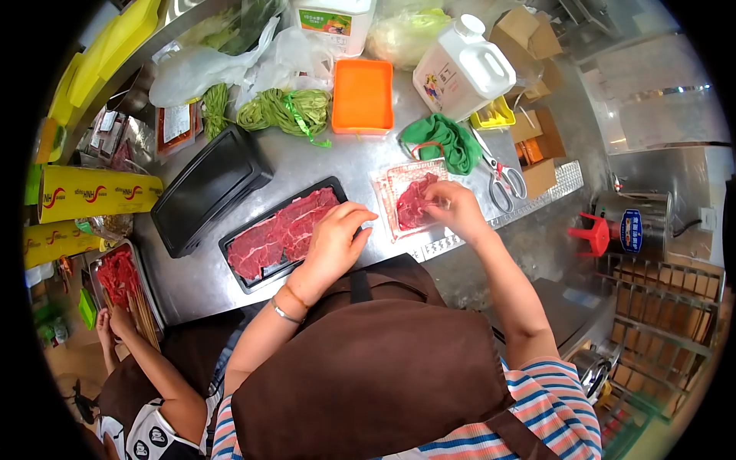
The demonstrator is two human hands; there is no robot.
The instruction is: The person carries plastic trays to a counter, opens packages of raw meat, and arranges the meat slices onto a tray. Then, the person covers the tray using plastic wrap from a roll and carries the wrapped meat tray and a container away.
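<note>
My right hand (pixel 458 208) has its fingers closed on a red meat slice (pixel 415 205), which lies in a clear plastic package (pixel 389 184) near the table's front edge. My left hand (pixel 336 239) is over the right end of a black tray (pixel 244 282), fingers loosely bent and apart from the thumb, with no item seen in it. Thin marbled meat slices (pixel 264 244) lie flat along that tray. Behind it, a stack of empty black trays (pixel 211 188) rests on the metal table (pixel 307 161).
Around me are an orange box (pixel 363 96), a white jug (pixel 462 69), a green cloth (pixel 445 142), scissors (pixel 502 184) and bundled green vegetables (pixel 284 113). To the left, a co-worker's hands (pixel 115 322) are at a metal tray (pixel 146 276) with red meat and skewers.
</note>
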